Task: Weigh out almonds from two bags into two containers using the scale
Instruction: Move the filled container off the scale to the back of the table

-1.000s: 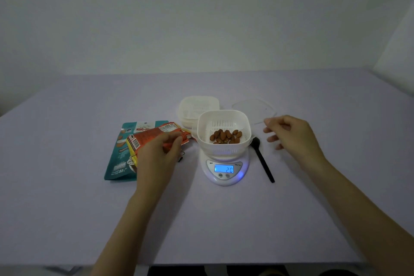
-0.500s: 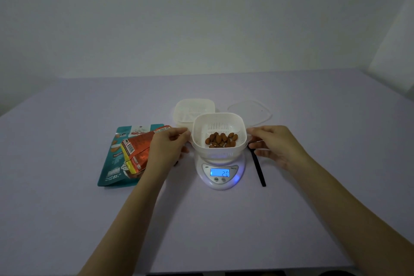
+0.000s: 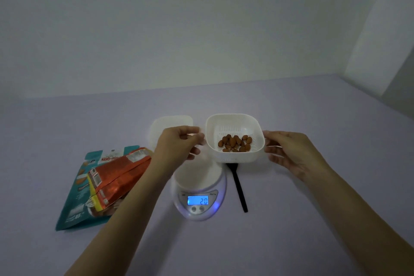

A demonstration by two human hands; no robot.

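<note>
Head view: almond basket [image 3: 235,139] sits between both hands' grip, off scale [image 3: 199,188].

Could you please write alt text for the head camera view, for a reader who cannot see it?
Two bare hands, left hand and right hand, hold a white strainer basket of almonds up and to the right of a lit digital scale on a pale table. Two snack bags lie left of the scale, a black spoon to its right.

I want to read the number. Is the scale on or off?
On. The scale's little screen glows blue and shows digits, and a blue light shines at its edge.
</note>
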